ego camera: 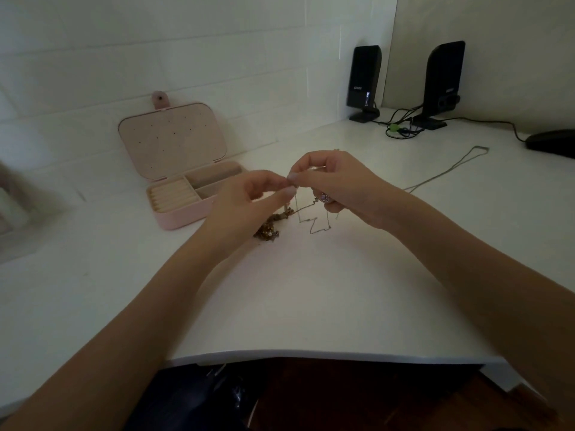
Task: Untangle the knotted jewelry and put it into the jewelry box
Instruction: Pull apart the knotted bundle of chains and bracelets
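Above the middle of the white desk (311, 306), my left hand (249, 197) and my right hand (336, 185) meet fingertip to fingertip, both pinching a thin silver chain (314, 227) that hangs in kinked loops down to the desk. A pinkish pendant (325, 198) shows under my right palm. A brown-gold knotted clump of jewelry (269, 228) lies on the desk below my left hand. The pink jewelry box (183, 213) stands open to the left, its lid upright against the wall.
Another thin chain (451, 168) trails across the desk to the right. Two black speakers (365, 82) (443, 82) with cables stand at the back right, and a dark mouse (552, 143) lies at the far right edge. The desk's front edge curves near me.
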`<state>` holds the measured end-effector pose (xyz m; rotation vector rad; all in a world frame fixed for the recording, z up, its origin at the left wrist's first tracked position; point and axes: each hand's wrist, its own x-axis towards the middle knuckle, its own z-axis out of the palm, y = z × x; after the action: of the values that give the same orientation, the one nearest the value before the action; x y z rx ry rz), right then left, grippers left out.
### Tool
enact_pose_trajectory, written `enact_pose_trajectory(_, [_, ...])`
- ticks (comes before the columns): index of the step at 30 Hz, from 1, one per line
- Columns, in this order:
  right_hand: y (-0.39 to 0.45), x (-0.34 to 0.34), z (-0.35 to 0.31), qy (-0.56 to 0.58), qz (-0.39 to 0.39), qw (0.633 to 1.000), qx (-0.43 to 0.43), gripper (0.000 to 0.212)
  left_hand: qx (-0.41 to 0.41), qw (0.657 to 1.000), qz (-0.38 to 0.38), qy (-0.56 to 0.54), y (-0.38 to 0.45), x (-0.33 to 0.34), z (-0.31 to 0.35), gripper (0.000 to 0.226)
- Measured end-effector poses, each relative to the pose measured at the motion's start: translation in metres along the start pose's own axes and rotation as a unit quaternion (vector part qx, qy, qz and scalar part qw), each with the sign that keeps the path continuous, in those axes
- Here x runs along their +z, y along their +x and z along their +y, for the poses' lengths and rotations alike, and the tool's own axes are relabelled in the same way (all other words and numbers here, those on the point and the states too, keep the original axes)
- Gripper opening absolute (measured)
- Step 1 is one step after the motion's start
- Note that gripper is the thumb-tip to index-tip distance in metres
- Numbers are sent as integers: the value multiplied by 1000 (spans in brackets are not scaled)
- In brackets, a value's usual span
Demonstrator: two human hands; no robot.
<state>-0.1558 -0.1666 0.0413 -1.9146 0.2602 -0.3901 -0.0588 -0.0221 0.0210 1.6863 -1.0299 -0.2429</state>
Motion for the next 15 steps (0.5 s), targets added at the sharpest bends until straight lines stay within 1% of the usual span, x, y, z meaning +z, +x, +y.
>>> enact_pose_trajectory(2, [0,0,0,11,-6,1000,-1,9,7,1000,1,-12,0,1,-1,5])
enact_pose_trajectory(4, [0,-2,0,37,-2,999,7,7,3,999,21,-43,1,1,0,14])
enact_pose_trajectory(8, [2,-9,-1,114,-12,993,34,15,-44,985,63,-157,6,-3,6,24])
enact_pose_trajectory(11, [2,-9,-1,147,-42,988,36,17,-61,974,40,-214,5,-4,10,28])
enact_pose_trajectory(13, [1,-9,-2,152,-60,986,29,17,-67,970,9,-235,3,-1,13,29])
enact_pose_trajectory(15, [1,-8,-2,152,-73,985,18,16,-84,963,0,-258,3,4,12,30])
